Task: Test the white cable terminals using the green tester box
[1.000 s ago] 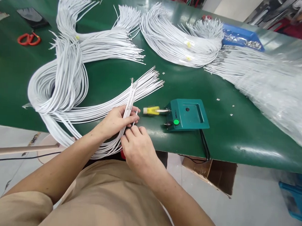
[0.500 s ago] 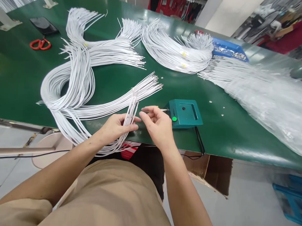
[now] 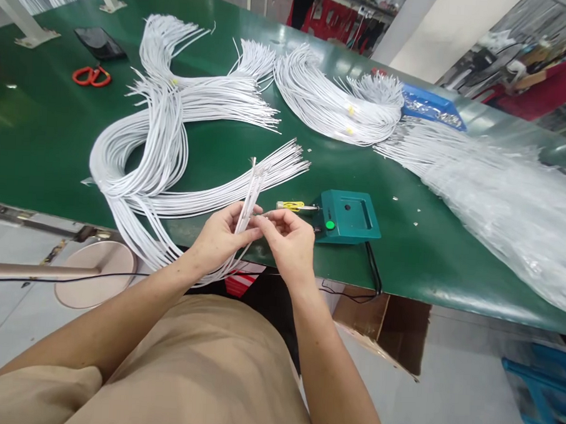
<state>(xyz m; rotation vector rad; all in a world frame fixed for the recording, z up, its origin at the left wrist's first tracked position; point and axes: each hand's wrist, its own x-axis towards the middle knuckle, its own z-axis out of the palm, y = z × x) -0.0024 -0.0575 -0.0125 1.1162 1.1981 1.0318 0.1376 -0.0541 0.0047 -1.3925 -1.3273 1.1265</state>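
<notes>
My left hand is closed around a small bunch of white cables, whose ends point up and away from me. My right hand is pinched close against it, fingertips meeting the left thumb and fingers. What sits in that pinch is too small to make out. Beyond the hands lies a large coiled bundle of white cables, with the held cables trailing from its side. To the right is a teal box with a green button. A screwdriver with a yellow handle has its shaft toward the box.
More white cable bundles lie at the back of the green table. At right are plastic-wrapped cables and a blue tray of small metal parts. Orange scissors and a black phone-like object lie far left. A co-worker's sleeve shows beyond.
My right hand has come left from beside the teal box to meet my left hand, uncovering the yellow screwdriver handle. The camera view has shifted slightly.
</notes>
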